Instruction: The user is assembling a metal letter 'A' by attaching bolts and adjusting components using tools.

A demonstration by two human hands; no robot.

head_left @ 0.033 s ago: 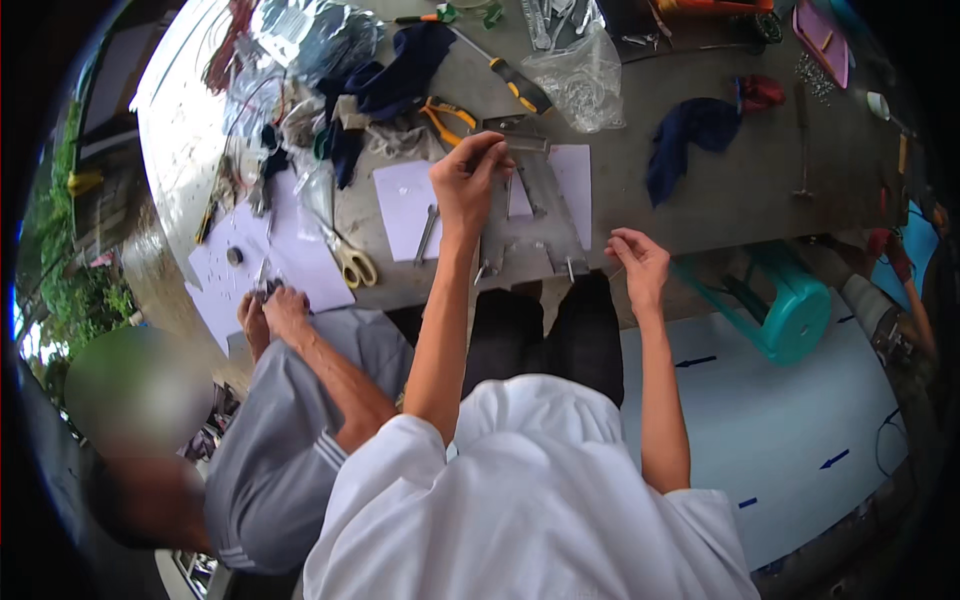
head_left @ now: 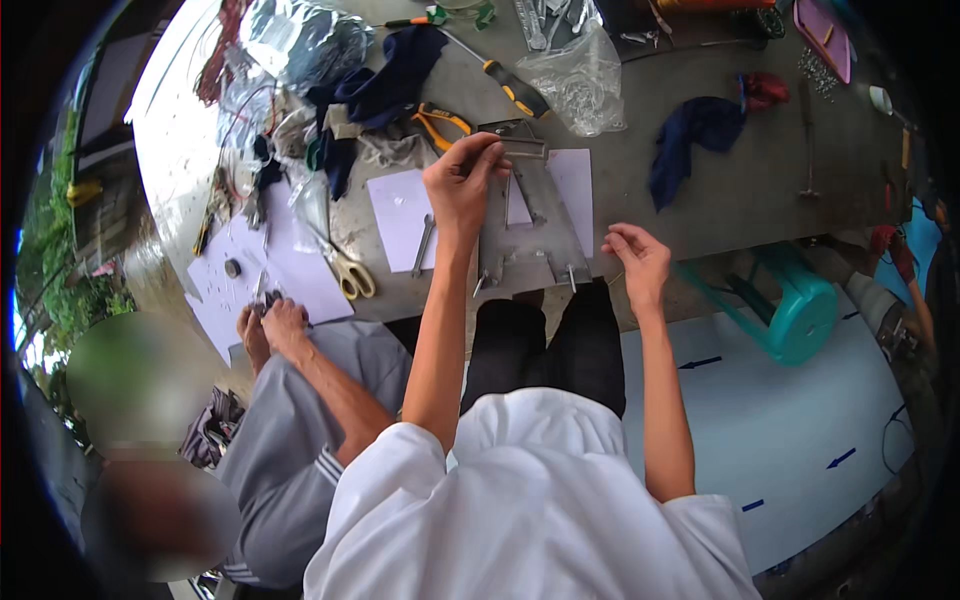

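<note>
A flat grey metal frame (head_left: 555,205) with bolts standing at its near corners lies at the table edge in front of me. My left hand (head_left: 462,190) is over its far left corner, thumb and fingers pinched together; what they hold, if anything, is hidden. Off the frame's near right corner, my right hand (head_left: 640,265) hovers past the table edge with its fingertips pressed together. Whatever is in that pinch is too small to name. White paper (head_left: 570,180) shows beneath the frame, and a wrench (head_left: 424,245) rests on the sheet to its left.
At left a co-worker's hands (head_left: 275,325) work on a small dark part over paper. Scissors (head_left: 352,276), orange-handled pliers (head_left: 440,125), a screwdriver (head_left: 520,92), a plastic bag (head_left: 580,85) and a navy cloth (head_left: 690,145) lie about. A green stool (head_left: 800,315) stands at right.
The whole view has shifted slightly. Both hands keep nearly the same pose and place over and beside the metal frame.
</note>
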